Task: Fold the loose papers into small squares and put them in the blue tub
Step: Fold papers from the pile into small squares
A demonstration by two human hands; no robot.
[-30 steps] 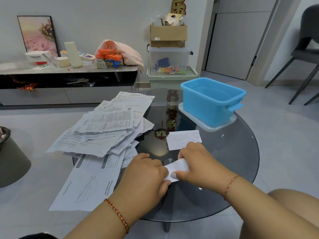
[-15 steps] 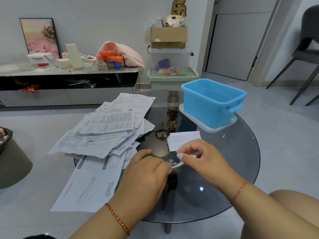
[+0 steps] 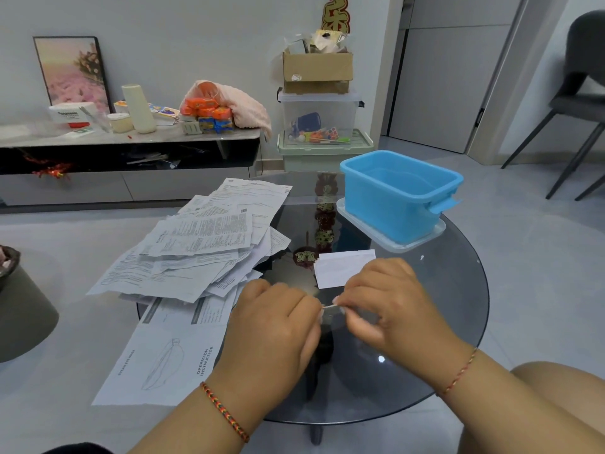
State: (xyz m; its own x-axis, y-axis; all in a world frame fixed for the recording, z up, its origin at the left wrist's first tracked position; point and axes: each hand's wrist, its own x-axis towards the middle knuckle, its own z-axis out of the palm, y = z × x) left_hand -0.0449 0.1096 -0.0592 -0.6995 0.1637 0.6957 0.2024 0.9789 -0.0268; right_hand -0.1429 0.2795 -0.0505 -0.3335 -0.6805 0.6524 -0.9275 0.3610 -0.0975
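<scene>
- While the two hands are meeting over the near part of the round glass table [image 3: 458,339], the left hand [image 3: 271,326] and the right hand [image 3: 389,306] are both pinching a small folded paper [image 3: 330,308] between them; it is showing edge-on as a thin sliver, so how many folds it has cannot be told.
- The left hand's fingers are curling in toward that sliver, and the right hand's thumb and forefinger are closing narrowly on its other end.
- A folded white paper [image 3: 343,267] is lying flat on the glass just beyond the right hand, partly hidden by the knuckles.
- The loose papers [image 3: 196,250] are lying in an overlapping heap on the left side of the table, some hanging past its edge; a sheet [image 3: 163,362] reading "OPERATION INSTRUCTION" is sitting nearest, just beside the left wrist.
- The blue tub [image 3: 393,204] is standing open on a clear lid [image 3: 425,239] at the far right of the table, well apart from the hands.
- Woven string bracelets are circling both wrists.
</scene>
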